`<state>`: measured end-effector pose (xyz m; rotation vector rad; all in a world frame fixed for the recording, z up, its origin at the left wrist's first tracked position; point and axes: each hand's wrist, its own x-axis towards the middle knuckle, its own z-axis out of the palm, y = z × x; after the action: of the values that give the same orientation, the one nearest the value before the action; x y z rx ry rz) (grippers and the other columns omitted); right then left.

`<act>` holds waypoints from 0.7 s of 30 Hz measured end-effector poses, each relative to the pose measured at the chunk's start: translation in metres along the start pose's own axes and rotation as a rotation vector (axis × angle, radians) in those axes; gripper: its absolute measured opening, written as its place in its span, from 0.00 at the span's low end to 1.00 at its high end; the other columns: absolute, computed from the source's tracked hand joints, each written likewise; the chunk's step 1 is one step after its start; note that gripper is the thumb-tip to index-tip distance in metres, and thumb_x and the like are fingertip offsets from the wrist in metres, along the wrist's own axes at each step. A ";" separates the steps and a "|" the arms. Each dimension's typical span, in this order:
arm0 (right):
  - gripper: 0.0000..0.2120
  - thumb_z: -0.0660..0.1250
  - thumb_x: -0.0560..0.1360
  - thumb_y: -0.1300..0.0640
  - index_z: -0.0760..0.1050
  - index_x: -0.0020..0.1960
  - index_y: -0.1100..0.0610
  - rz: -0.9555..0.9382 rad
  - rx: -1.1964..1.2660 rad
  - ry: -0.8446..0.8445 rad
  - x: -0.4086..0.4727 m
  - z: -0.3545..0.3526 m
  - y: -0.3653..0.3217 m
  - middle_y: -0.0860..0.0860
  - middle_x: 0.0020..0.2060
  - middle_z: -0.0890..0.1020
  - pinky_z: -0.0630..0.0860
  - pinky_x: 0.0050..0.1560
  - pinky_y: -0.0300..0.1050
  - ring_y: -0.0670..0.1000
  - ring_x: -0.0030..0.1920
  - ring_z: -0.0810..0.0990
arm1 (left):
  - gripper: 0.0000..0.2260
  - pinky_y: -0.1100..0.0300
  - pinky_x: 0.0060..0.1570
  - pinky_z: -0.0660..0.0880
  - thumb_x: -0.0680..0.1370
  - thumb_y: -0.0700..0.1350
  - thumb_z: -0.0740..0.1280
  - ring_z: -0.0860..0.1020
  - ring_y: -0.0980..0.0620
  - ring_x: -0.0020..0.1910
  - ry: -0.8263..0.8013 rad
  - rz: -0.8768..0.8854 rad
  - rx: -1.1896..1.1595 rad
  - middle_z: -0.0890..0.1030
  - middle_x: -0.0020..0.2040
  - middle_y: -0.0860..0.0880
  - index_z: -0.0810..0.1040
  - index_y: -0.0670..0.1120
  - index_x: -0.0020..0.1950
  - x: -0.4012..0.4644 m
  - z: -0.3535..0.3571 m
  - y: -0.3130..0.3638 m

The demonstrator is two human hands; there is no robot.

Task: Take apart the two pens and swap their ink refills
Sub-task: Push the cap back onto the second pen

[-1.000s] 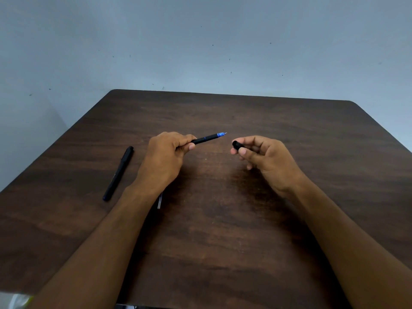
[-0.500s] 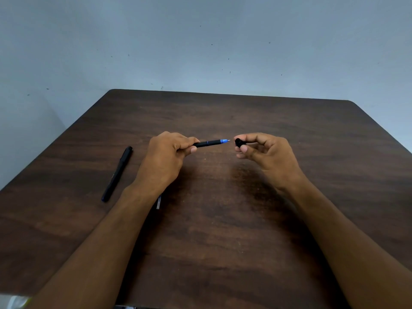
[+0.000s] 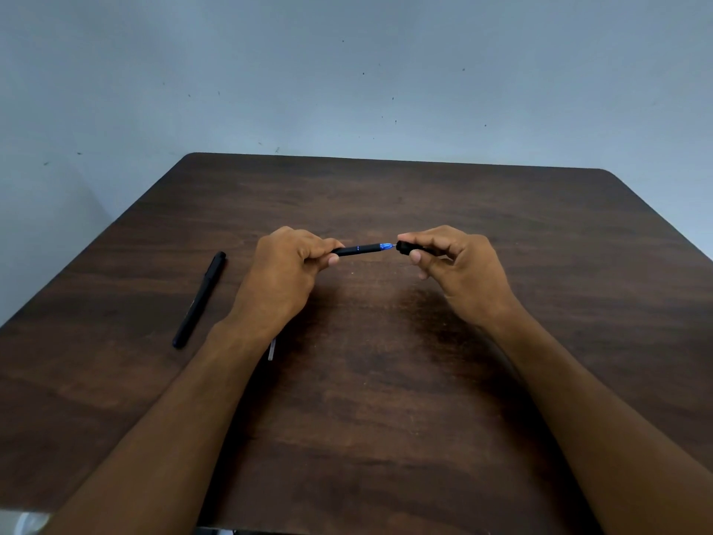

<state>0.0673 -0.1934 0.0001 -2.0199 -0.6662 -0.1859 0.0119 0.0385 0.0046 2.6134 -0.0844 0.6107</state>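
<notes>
Left hand point(image 3: 283, 270) pinching a black pen barrel point(image 3: 357, 250), its blue tip meeting the cap point(image 3: 405, 247) pinched by the right hand point(image 3: 457, 270), a second pen point(image 3: 199, 299) lying well left, bare tabletop point(image 3: 386, 399) running wide toward every edge.

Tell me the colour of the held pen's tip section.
Translucent blue tip section, on a black barrel; head view.

wall point(image 3: 347, 71): pale blue-grey, speckled | table point(image 3: 386, 418): dark wood
</notes>
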 end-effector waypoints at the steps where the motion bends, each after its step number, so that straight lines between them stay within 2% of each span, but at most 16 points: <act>1: 0.13 0.69 0.77 0.65 0.81 0.61 0.56 0.001 -0.010 -0.001 0.000 0.000 0.000 0.46 0.49 0.82 0.75 0.44 0.30 0.37 0.39 0.78 | 0.10 0.69 0.46 0.66 0.79 0.43 0.69 0.80 0.52 0.48 -0.007 0.003 0.010 0.86 0.50 0.49 0.84 0.47 0.60 0.000 0.000 0.000; 4: 0.13 0.69 0.77 0.65 0.82 0.60 0.55 0.001 -0.012 -0.002 -0.001 0.001 -0.002 0.45 0.48 0.82 0.74 0.45 0.29 0.38 0.40 0.78 | 0.11 0.69 0.45 0.64 0.80 0.43 0.67 0.80 0.51 0.48 -0.057 0.005 0.045 0.85 0.50 0.48 0.83 0.47 0.62 0.003 -0.001 0.001; 9: 0.13 0.69 0.77 0.63 0.82 0.60 0.53 0.006 -0.043 0.002 0.000 0.001 -0.001 0.45 0.51 0.83 0.77 0.53 0.34 0.41 0.48 0.79 | 0.10 0.79 0.42 0.63 0.78 0.42 0.71 0.75 0.60 0.42 -0.002 0.010 -0.014 0.86 0.47 0.50 0.85 0.48 0.58 0.001 -0.001 -0.002; 12: 0.13 0.69 0.77 0.63 0.82 0.60 0.52 0.003 -0.069 0.001 0.000 0.001 -0.002 0.44 0.51 0.82 0.74 0.54 0.29 0.42 0.53 0.80 | 0.11 0.79 0.42 0.64 0.77 0.42 0.72 0.76 0.61 0.42 -0.002 0.007 -0.031 0.86 0.47 0.51 0.85 0.49 0.58 -0.001 0.000 -0.002; 15: 0.13 0.69 0.78 0.62 0.82 0.60 0.52 0.000 -0.085 -0.001 0.000 0.003 -0.003 0.42 0.50 0.81 0.72 0.53 0.27 0.41 0.53 0.79 | 0.11 0.79 0.42 0.65 0.77 0.42 0.71 0.76 0.60 0.42 -0.006 0.008 -0.014 0.86 0.48 0.50 0.84 0.49 0.59 0.000 -0.001 -0.001; 18: 0.13 0.69 0.78 0.62 0.82 0.60 0.52 -0.011 -0.102 0.009 0.000 0.003 -0.004 0.42 0.49 0.81 0.71 0.51 0.25 0.40 0.52 0.78 | 0.11 0.73 0.44 0.68 0.78 0.41 0.70 0.79 0.56 0.45 -0.044 -0.001 0.003 0.86 0.50 0.49 0.83 0.48 0.60 0.001 -0.003 0.000; 21: 0.13 0.68 0.78 0.61 0.81 0.60 0.51 -0.004 -0.130 0.005 0.000 0.003 -0.005 0.41 0.50 0.80 0.70 0.51 0.23 0.38 0.51 0.77 | 0.11 0.76 0.43 0.66 0.77 0.41 0.72 0.78 0.58 0.44 0.014 0.000 -0.030 0.86 0.48 0.50 0.84 0.48 0.58 0.001 -0.004 -0.004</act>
<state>0.0642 -0.1894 0.0021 -2.1417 -0.6703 -0.2416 0.0117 0.0438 0.0065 2.5802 -0.0880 0.6224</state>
